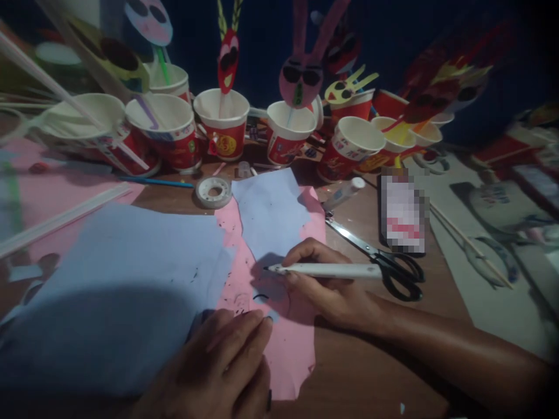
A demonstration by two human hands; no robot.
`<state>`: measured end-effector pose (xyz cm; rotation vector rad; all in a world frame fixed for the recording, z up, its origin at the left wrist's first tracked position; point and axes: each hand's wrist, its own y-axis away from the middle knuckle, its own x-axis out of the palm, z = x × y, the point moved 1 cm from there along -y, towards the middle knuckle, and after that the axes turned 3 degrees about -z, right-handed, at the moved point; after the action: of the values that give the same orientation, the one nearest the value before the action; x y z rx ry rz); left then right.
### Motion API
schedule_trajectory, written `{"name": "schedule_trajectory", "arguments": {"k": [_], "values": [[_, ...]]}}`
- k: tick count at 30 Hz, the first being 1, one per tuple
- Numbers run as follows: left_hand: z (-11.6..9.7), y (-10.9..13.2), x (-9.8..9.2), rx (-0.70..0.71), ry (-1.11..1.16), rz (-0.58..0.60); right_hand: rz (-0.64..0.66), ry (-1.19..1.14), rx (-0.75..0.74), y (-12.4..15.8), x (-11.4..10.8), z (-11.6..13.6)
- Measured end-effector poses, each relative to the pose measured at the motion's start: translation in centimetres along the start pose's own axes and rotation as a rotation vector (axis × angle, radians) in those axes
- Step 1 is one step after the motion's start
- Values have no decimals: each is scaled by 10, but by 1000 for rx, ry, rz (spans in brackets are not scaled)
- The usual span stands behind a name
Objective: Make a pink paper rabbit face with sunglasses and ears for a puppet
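Head: right hand [329, 295] closed round marker [345, 270]

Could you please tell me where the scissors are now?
In the head view, right of centre, the scissors lie on the table beside the white marker in the right hand.

We see a bare right hand [325, 291], a slender bare forearm [437, 333] behind its slim fingers [308, 248], and a bare left hand [227, 355].
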<state>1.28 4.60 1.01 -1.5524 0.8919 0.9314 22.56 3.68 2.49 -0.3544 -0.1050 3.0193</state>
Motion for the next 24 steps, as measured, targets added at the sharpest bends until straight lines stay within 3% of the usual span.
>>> {"name": "schedule_trajectory", "arguments": {"k": [5,9,14,18,24], "values": [[1,-13,-9,-43,6,39,-26,27,57,5,-2,-3],[-1,-15,-12,-50,26,84,28,21,77,8,-5,-7],[0,-14,-6,-55,37,19,73,20,89,12,-10,-11],[1,-15,-4,-39,59,-10,52,8,70,16,-11,-12],[-1,-22,-11,-49,48,75,-98,87,-41,24,-4,-8]]}}
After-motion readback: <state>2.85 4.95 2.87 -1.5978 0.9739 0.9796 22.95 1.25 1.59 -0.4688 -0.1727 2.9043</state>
